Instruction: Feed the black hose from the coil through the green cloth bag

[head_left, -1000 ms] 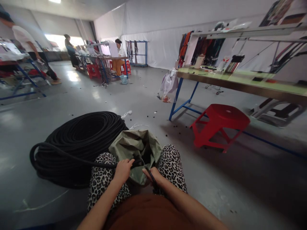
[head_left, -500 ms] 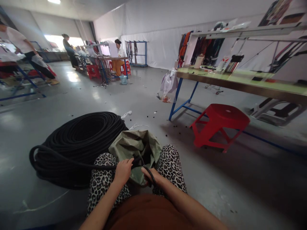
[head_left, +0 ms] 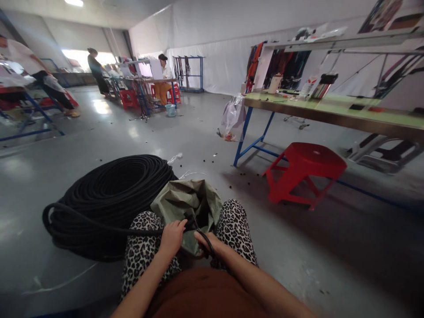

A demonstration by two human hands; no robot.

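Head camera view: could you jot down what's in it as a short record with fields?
Place: workshop floor, person seated, leopard-print trousers
Left hand: grips a black hose leading from the big coil
Right hand: holds black scissors at the hose end
Between knees: open green bag
Right side: red stool beside a green-topped workbench
Background: other people at far tables

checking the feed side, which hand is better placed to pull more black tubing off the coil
Left. The left hand already grips the black tubing on the coil's side; the right hand holds scissors at the bag.
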